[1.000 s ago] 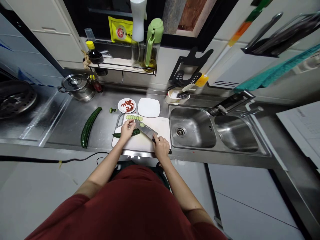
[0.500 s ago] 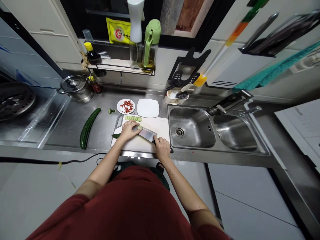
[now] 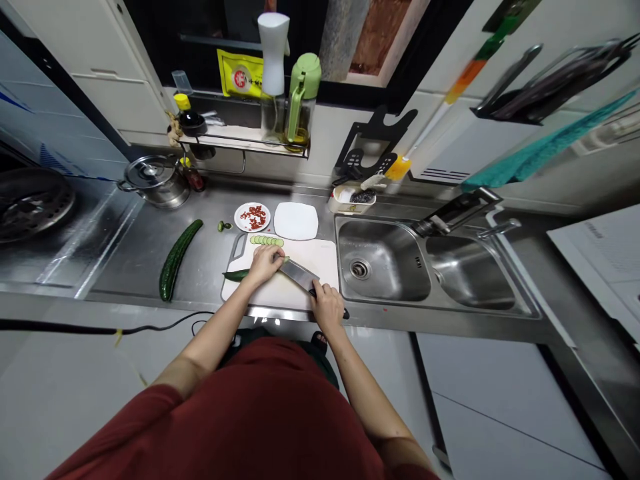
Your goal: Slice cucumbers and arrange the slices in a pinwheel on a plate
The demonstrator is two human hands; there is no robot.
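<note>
My right hand [image 3: 329, 308] grips the black handle of a cleaver [image 3: 299, 272], its broad blade angled up and left over the white cutting board [image 3: 280, 293]. At the blade's far end, my left hand [image 3: 265, 265] is closed, fingertips pinched at a cucumber slice [image 3: 287, 259] that is mostly hidden. The dark green end of a cut cucumber [image 3: 236, 275] sticks out left from under that hand; the rest is covered. A row of overlapping cucumber slices [image 3: 267, 241] lies along the board's back edge.
Behind the board are a plate of chopped red pieces [image 3: 253, 217] and a white square plate [image 3: 296, 221]. A whole cucumber [image 3: 180, 260] and cucumber ends [image 3: 224, 226] lie left. The double sink [image 3: 383, 260] is to the right; a lidded pot [image 3: 156, 181] stands back left.
My left hand has moved slightly right, uncovering more of the cucumber. The slice that lay on the blade is now mostly hidden by my fingertips. The cleaver has shifted slightly right and nearer me.
</note>
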